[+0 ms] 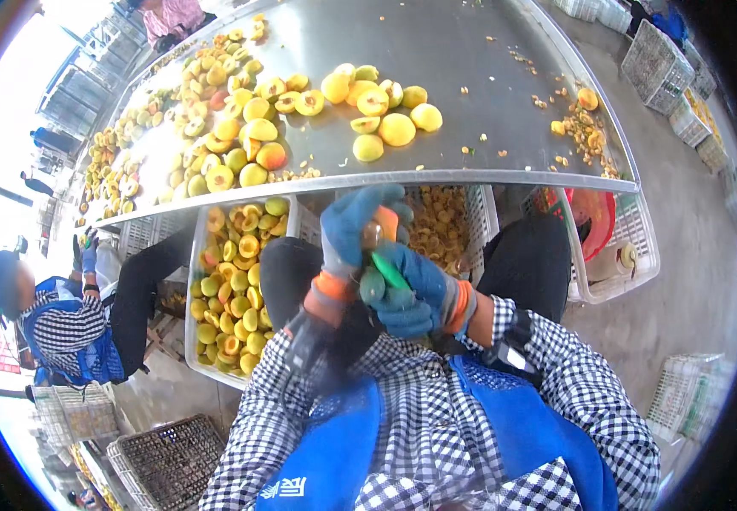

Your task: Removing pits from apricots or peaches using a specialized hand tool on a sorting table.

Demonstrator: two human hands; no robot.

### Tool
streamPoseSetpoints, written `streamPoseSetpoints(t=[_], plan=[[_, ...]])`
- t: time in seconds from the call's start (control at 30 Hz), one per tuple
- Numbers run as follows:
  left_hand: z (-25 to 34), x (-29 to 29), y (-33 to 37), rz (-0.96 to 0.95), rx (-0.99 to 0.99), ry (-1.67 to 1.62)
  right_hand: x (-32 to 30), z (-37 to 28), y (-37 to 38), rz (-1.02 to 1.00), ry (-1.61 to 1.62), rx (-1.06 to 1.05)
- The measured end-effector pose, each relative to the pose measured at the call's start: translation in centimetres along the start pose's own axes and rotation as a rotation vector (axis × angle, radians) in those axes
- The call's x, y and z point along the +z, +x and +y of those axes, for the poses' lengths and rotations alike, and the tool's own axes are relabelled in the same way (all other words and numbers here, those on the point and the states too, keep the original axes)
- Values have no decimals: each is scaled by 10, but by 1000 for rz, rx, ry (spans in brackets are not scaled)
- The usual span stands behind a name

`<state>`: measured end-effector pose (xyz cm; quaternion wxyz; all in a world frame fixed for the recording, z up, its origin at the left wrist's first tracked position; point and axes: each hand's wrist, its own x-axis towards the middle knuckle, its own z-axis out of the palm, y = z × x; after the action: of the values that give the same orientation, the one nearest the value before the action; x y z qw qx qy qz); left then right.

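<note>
In the head view, my gloved left hand (355,226) is gripping an orange fruit (388,222) just short of the table (445,51) edge, while my right hand (412,294) is closing around a green handle (391,271); both are partly blocking a white crate (481,223) of brownish pieces between my knees. Fruit halves (215,162) are covering the table's left; a smaller cluster (396,129) is lying ahead, and scraps (590,140) are littering the right. A fruit-filled crate (191,341) is standing at my left, another, holding a red basin (604,226), at my right. A co-worker (66,336) is sitting farther left.
</note>
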<state>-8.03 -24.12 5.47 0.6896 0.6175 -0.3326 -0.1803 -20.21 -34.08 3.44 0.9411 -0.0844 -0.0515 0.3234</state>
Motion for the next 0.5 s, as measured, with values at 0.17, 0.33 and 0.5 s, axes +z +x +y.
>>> streamPoseSetpoints(t=[0.17, 0.33, 0.5], plan=[[-30, -11, 21, -139, -528, -645, -21, -4, 14, -293, 299, 28], [-31, -59, 4, 384, -351, -415, -7, -20, -10, 283, -513, -63], [11, -173, -26, 515, -114, 1022, -13, -34, -19, 1151, -1816, 71]])
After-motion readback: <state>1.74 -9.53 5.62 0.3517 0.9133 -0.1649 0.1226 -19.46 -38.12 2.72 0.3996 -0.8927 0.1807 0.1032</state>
